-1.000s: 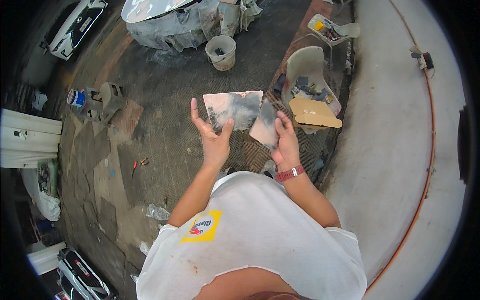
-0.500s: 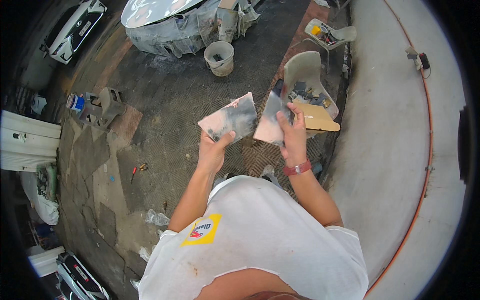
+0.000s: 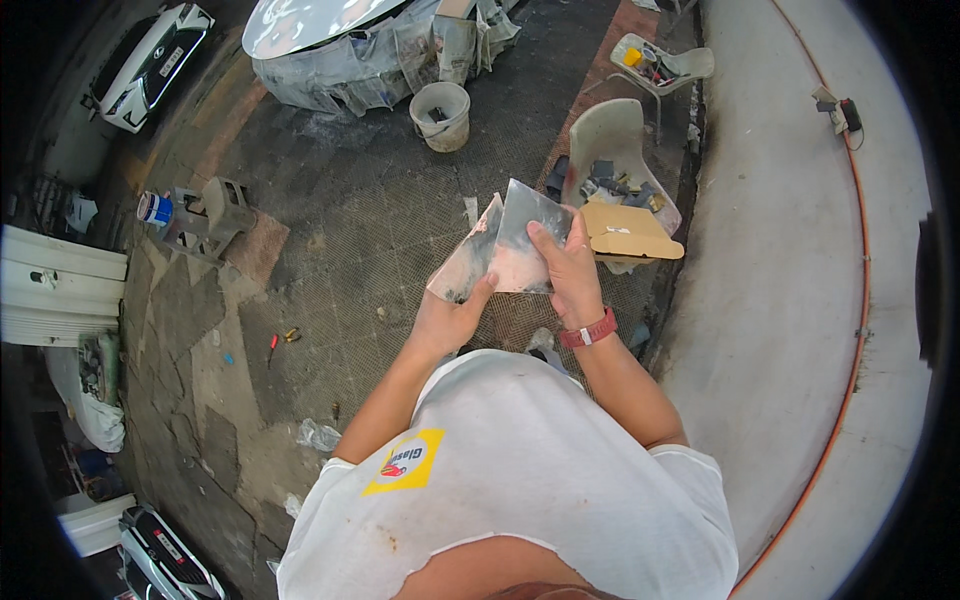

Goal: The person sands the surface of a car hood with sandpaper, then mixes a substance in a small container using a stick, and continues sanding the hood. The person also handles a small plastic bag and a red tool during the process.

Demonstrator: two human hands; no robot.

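Two flat rectangular plates, dark grey with pink smears, are held up in front of my body. My left hand [image 3: 449, 317] grips the lower edge of the left plate [image 3: 464, 258], its thumb on the top face. By its right side my right hand [image 3: 575, 280] holds the right plate [image 3: 522, 238], thumb across the smeared surface and fingers mostly hidden behind. The right plate's left edge overlaps the left plate in view; whether they touch I cannot tell.
A white chair [image 3: 606, 135] at right holds various pieces, with an opened cardboard box [image 3: 628, 232] at its front. Beyond are a bucket [image 3: 440, 125] and a car [image 3: 335, 75] with covering around its lower part. A screwdriver [image 3: 273, 346] lies on the floor at left; a wall [image 3: 760, 300] runs along the right.
The two plates have come together from a gap to overlapping in view. The left plate has tilted more steeply; my right hand has shifted left.
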